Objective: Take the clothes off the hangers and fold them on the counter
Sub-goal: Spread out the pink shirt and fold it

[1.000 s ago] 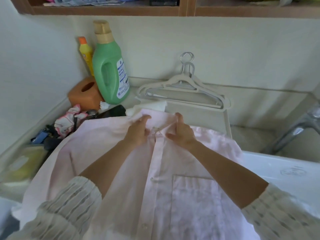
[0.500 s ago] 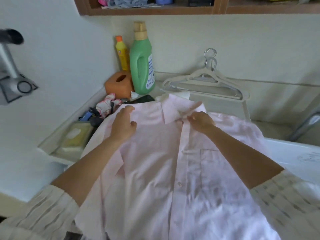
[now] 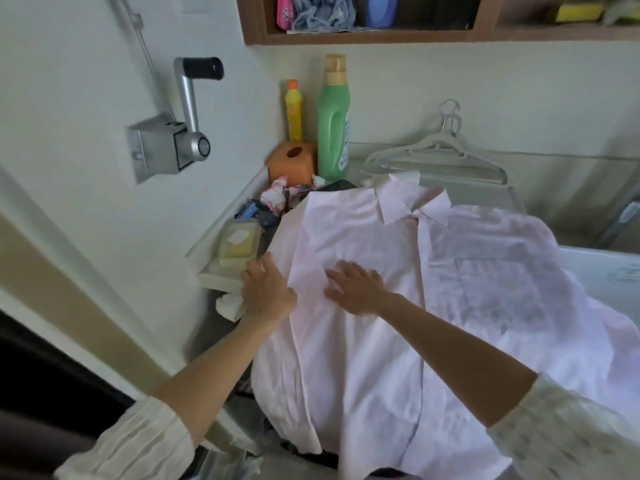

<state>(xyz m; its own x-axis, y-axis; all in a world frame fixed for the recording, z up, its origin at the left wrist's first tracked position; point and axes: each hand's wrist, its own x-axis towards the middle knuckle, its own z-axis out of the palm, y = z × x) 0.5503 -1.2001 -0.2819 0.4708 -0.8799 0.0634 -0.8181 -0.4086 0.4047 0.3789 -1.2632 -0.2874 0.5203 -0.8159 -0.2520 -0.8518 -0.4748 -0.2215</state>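
1. Shirt (image 3: pixel 398 323), pale pink, lies front-up and buttoned across the counter, collar toward the wall.
2. Right hand (image 3: pixel 356 287) rests flat on its front panel, fingers spread.
3. Left hand (image 3: pixel 268 289) touches the shirt's left edge, fingers loosely together.
4. Empty hangers (image 3: pixel 440 157) lie behind the collar, beside a green bottle (image 3: pixel 334 123).

left hand (image 3: pixel 268 292) flat, right hand (image 3: pixel 356 287) flat
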